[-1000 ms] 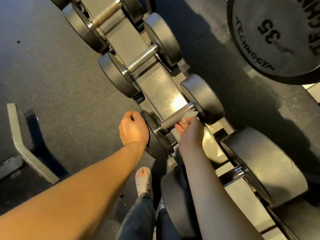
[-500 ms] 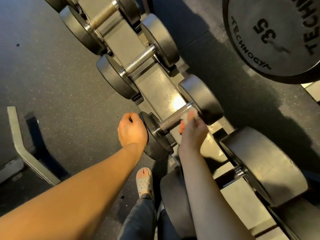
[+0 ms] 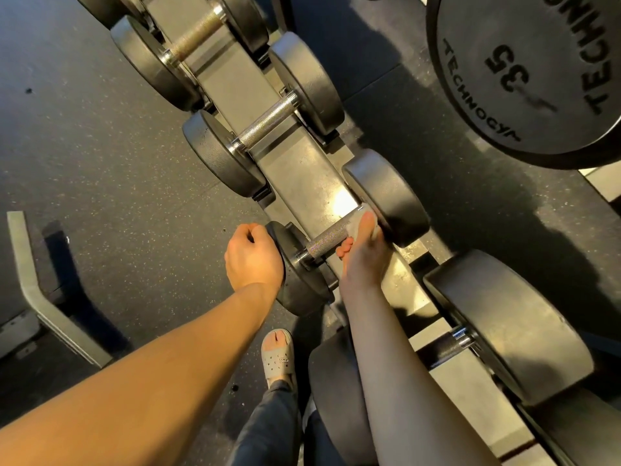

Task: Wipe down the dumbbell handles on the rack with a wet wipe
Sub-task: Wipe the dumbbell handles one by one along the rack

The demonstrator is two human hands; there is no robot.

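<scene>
In right hand [image 3: 364,255], wipe [image 3: 356,224] on handle [image 3: 327,237]

Black dumbbell heads [image 3: 386,196], a silver knurled handle [image 3: 327,237], a white wipe [image 3: 357,223], and speckled dark flooring [image 3: 117,163].

The handle [image 3: 327,237] is boxed in by two heads — the left hand [image 3: 252,260] clasps the near head [image 3: 302,282], the right hand [image 3: 364,255] wraps the end against the far head [image 3: 386,196]. Only its knurled middle is bare. A big dumbbell [image 3: 504,324] crowds the right (just beside the forearm); the floor [image 3: 100,146] on the left lies open.
</scene>
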